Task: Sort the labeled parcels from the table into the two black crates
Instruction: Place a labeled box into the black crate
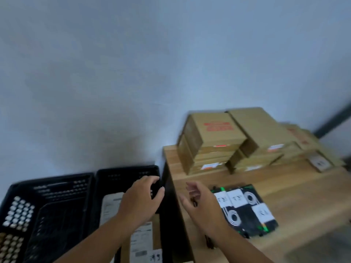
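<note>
Just off the table's (296,188) left edge stands a black crate (127,170). In it lie a pale mailer (111,205) and a brown labelled parcel (144,242). A second black crate (57,188) touches the first on the side away from the table and holds a dark flat thing (57,230), too blurred to name.

At the back of the table, against the wall (114,73), stacks of cardboard boxes (212,137) with red print fill most of the width. Black packets with white labels (247,207) lie flat near the table's front left.

The left hand (142,198) hovers over the crate beside the table, fingers loosely bent and grasping nothing. The right hand (201,204) is above the table's left edge, just beside the black packets, fingers spread and released. Bare wood shows between the boxes and the packets, and to the packets' right.
</note>
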### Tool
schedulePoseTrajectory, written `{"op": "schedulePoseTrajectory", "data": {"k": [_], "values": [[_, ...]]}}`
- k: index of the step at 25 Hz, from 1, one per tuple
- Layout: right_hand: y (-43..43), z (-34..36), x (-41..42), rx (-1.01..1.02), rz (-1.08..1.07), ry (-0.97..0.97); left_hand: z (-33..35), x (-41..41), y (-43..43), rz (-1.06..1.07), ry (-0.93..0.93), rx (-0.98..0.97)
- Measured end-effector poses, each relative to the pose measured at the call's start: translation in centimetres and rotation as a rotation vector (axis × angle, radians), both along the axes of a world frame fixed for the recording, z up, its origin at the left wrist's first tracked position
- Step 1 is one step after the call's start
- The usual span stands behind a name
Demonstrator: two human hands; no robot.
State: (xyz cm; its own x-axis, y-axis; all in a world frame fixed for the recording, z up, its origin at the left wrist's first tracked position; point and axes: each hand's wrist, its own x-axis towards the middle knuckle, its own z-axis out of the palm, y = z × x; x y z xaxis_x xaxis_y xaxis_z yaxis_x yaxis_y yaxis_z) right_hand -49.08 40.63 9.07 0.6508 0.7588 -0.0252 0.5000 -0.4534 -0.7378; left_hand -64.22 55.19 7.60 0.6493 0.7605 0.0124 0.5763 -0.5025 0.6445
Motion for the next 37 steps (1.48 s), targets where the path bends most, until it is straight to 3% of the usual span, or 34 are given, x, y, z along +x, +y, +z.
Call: {"op": "schedulePoseTrajectory", "data": {"k": [9,15,23,32,37], "values": [[-17.7,4.5,7.1,0.074,-0.367,0.01,3.7,13.2,-14.3,-0.361,-0.103,-0.024],[-32.2,5.7,17.0,0.116,-0.56,-0.002,5.0,26.0,-28.0,-0.552,-0.087,0.036],[-48.4,7.1,31.0,0.126,-0.612,-0.024,5.6,41.5,-43.7,-0.568,-0.106,-0.009],[-55.0,5.3,45.7,0.104,-0.638,0.031,5.2,58.0,-48.6,-0.569,-0.113,0.124],[-54.7,4.4,56.5,0.052,-0.625,-0.018,3.2,69.2,-48.5,-0.587,-0.191,0.056]]}}
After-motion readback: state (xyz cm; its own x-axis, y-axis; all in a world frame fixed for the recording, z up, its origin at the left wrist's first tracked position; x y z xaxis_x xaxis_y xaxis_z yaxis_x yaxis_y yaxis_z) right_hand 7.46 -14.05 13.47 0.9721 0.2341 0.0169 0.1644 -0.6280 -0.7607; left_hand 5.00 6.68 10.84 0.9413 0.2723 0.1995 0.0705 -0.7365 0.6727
